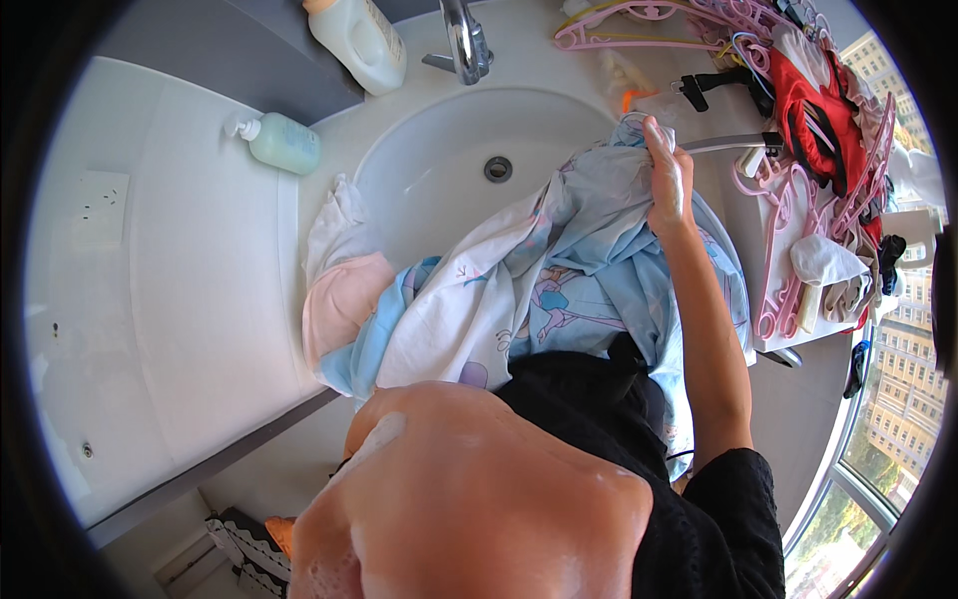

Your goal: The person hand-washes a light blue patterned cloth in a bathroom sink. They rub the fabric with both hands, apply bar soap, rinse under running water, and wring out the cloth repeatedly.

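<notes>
My right hand, wet with suds, grips a bunched end of a light blue and white printed cloth at the right side of the sink. The cloth spreads across the near rim of the white basin and hangs down in front of me. Very close to the camera, my left hand fills the lower middle, with foam on its skin. Its fingers are hidden, so I cannot tell whether it holds anything. A pink and white piece of fabric lies on the basin's left edge.
A chrome faucet stands behind the basin with its drain. At the left are a green pump bottle and a white detergent jug. Pink hangers and a red garment crowd the right counter beside a window.
</notes>
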### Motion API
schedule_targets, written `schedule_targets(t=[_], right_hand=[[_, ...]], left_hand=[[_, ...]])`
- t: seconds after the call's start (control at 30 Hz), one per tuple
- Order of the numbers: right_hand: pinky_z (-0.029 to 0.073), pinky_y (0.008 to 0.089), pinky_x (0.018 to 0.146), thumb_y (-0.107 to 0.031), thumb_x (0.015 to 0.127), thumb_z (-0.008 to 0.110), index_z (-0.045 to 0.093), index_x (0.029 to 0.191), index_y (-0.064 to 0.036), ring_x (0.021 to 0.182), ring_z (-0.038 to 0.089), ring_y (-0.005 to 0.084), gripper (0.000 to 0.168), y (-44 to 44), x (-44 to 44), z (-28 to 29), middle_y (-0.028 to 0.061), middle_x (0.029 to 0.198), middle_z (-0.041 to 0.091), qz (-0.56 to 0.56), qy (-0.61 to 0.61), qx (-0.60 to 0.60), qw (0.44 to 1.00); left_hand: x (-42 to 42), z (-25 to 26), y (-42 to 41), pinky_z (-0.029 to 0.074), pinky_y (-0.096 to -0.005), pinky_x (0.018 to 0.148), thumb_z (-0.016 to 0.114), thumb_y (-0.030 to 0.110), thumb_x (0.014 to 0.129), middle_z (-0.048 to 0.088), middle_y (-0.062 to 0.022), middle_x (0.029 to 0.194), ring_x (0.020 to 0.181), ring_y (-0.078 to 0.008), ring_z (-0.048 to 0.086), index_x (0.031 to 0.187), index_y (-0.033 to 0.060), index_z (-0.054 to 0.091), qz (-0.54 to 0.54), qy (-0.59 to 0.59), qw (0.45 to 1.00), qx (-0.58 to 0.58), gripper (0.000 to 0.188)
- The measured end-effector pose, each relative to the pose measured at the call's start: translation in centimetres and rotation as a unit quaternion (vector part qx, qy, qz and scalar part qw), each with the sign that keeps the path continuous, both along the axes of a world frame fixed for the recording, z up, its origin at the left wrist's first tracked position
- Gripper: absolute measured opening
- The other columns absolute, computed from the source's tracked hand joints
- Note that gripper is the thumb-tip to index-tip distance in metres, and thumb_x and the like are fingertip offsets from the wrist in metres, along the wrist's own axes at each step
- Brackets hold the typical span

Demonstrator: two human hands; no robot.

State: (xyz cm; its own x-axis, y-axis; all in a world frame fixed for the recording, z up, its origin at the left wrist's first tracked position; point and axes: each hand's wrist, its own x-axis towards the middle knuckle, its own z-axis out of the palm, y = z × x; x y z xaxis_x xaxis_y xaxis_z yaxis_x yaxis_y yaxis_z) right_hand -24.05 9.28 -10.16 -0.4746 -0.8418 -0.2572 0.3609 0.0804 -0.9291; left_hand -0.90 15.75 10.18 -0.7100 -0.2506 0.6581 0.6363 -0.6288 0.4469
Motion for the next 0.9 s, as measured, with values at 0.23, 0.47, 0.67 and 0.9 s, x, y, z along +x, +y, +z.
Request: schedule_targets(t=[0.23, 0.47, 0.67, 0.9], right_hand=[[0.036, 0.0195, 0.060, -0.033, 0.084, 0.060, 0.059, 0.082, -0.005, 0.067, 0.040, 0.0049, 0.028, 0.2, -0.2, -0.3, -0.0044, 0.075, 0.048, -0.021, -0.026, -0.015, 0.999], [0.038, 0.0205, 0.062, -0.031, 0.084, 0.060, 0.059, 0.082, -0.004, 0.069, 0.044, 0.0056, 0.027, 0.5, 0.4, 0.8, -0.0031, 0.077, 0.052, -0.020, -0.035, -0.019, 0.999], [0.038, 0.0202, 0.063, -0.032, 0.084, 0.060, 0.059, 0.082, -0.004, 0.070, 0.044, 0.0056, 0.028, 0.4, 0.6, 0.7, -0.0027, 0.076, 0.051, -0.009, -0.040, -0.014, 0.999], [0.037, 0.0206, 0.062, -0.033, 0.083, 0.061, 0.059, 0.082, -0.003, 0.069, 0.044, 0.0056, 0.030, 0.9, 0.1, 0.8, -0.0024, 0.076, 0.051, -0.035, -0.011, -0.008, 0.999]], left_hand=[[-0.4, -0.1, 0.0, 0.023, -0.0246, 0.036, 0.054, 0.010, 0.083, 0.049, -0.0108, 0.059, 0.039, -0.0121, 0.033, 0.095, 0.0081, 0.047, -0.014, 0.009, 1.000, -0.002, 0.014], [-0.5, -0.2, -0.3, 0.023, -0.0247, 0.036, 0.056, 0.011, 0.082, 0.049, -0.0108, 0.058, 0.039, -0.0120, 0.034, 0.092, 0.0068, 0.048, -0.016, 0.018, 1.000, -0.003, 0.012], [-0.6, 0.0, 0.0, 0.022, -0.0247, 0.036, 0.057, 0.011, 0.082, 0.049, -0.0107, 0.058, 0.039, -0.0120, 0.034, 0.089, 0.0058, 0.050, -0.007, 0.017, 1.000, -0.010, 0.011], [-0.9, -0.5, -0.7, 0.022, -0.0247, 0.036, 0.058, 0.012, 0.081, 0.049, -0.0107, 0.057, 0.039, -0.0119, 0.034, 0.085, 0.0045, 0.051, -0.023, 0.026, 0.999, -0.008, 0.011]])
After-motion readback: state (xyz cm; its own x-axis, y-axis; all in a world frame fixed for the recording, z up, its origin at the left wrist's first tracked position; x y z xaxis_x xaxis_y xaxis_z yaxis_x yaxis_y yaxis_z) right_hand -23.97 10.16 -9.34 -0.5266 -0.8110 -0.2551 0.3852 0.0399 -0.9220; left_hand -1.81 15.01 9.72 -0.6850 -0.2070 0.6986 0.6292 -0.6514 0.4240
